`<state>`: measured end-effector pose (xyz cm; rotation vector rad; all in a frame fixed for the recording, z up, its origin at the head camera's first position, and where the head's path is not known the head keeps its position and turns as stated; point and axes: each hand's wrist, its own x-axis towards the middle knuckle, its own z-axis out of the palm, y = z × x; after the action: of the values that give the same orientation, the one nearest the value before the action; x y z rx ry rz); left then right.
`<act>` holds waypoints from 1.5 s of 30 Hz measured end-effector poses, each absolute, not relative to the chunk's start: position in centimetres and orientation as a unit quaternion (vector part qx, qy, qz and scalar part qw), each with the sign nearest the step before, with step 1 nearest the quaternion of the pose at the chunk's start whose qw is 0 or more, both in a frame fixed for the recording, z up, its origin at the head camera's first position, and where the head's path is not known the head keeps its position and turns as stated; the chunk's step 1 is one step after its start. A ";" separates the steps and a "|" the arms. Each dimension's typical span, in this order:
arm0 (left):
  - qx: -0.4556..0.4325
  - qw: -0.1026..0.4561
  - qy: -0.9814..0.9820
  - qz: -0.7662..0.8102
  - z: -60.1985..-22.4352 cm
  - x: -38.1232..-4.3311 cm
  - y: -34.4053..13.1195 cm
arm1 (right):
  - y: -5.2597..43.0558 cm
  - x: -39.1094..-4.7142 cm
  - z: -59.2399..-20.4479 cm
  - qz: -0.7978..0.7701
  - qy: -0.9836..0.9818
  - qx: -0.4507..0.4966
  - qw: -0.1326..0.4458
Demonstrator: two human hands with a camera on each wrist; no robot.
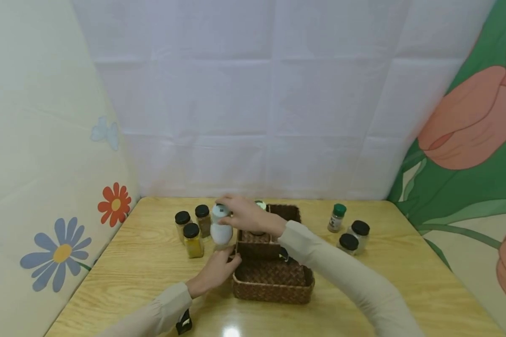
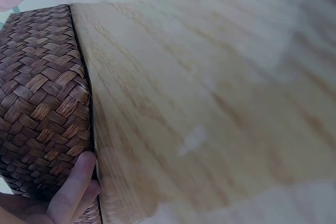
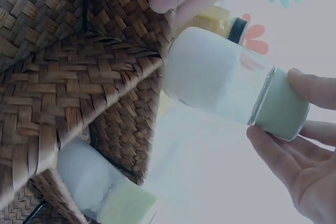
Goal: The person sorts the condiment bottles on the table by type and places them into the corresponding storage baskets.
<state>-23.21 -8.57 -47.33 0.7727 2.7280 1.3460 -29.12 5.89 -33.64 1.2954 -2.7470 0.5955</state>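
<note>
My right hand (image 1: 249, 216) pinches the pale lid of a clear jar of white contents (image 3: 202, 74) between thumb and fingers. The jar is held just outside the left wall of a brown woven basket (image 1: 274, 291), beside its rim. My left hand (image 1: 216, 270) holds the basket's left side, its fingers (image 2: 76, 187) lying against the weave. A second jar with white contents and a pale green lid (image 3: 126, 203) stands in a rear compartment of the basket, partly hidden by my right hand in the head view.
Left of the held jar stand black-lidded spice jars, one with yellow contents (image 1: 194, 243) and two with brownish contents. Right of the basket are a green-capped bottle (image 1: 336, 218) and two black-lidded jars (image 1: 358, 231). A white cloth (image 1: 253, 103) hangs behind the wooden table (image 1: 362, 299).
</note>
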 end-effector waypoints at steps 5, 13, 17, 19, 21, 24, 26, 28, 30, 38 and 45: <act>0.240 -0.007 0.873 0.425 -47.4 -23.2 -8.5 | 6.5 -29.1 -33.4 0.202 -0.886 0.415 0.038; 0.237 0.002 0.871 0.430 -47.3 -23.1 -8.5 | 7.4 -29.2 -33.4 0.206 -0.889 0.406 0.059; 0.234 0.009 0.871 0.432 -47.3 -23.1 -8.5 | 7.7 -29.2 -33.2 0.215 -0.887 0.402 0.072; 0.231 0.013 0.873 0.430 -47.3 -23.1 -8.5 | 7.8 -29.2 -33.1 0.217 -0.888 0.399 0.078; 0.230 0.016 0.874 0.427 -47.2 -23.1 -8.5 | 8.0 -29.1 -33.0 0.215 -0.889 0.395 0.084; 0.224 0.019 0.877 0.424 -47.3 -23.0 -8.5 | 8.2 -29.0 -32.9 0.214 -0.890 0.392 0.092; 0.222 0.020 0.878 0.423 -47.3 -23.0 -8.5 | 8.5 -28.9 -32.8 0.216 -0.889 0.392 0.098; 0.220 0.019 0.880 0.421 -47.3 -23.0 -8.5 | 8.8 -28.9 -32.8 0.217 -0.889 0.390 0.104; 0.221 0.020 0.880 0.421 -47.4 -23.0 -8.4 | 9.1 -28.8 -32.9 0.215 -0.890 0.387 0.106; 0.221 0.016 0.878 0.424 -47.5 -23.0 -8.4 | 10.4 -28.6 -33.2 0.194 -0.898 0.376 0.115; 0.221 0.015 0.879 0.421 -47.5 -22.9 -8.4 | 11.3 -28.4 -33.4 0.185 -0.909 0.361 0.097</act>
<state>-22.90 -8.40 -47.52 0.6888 2.7356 1.3107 -28.37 11.34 -33.38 1.0702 -2.6920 0.5478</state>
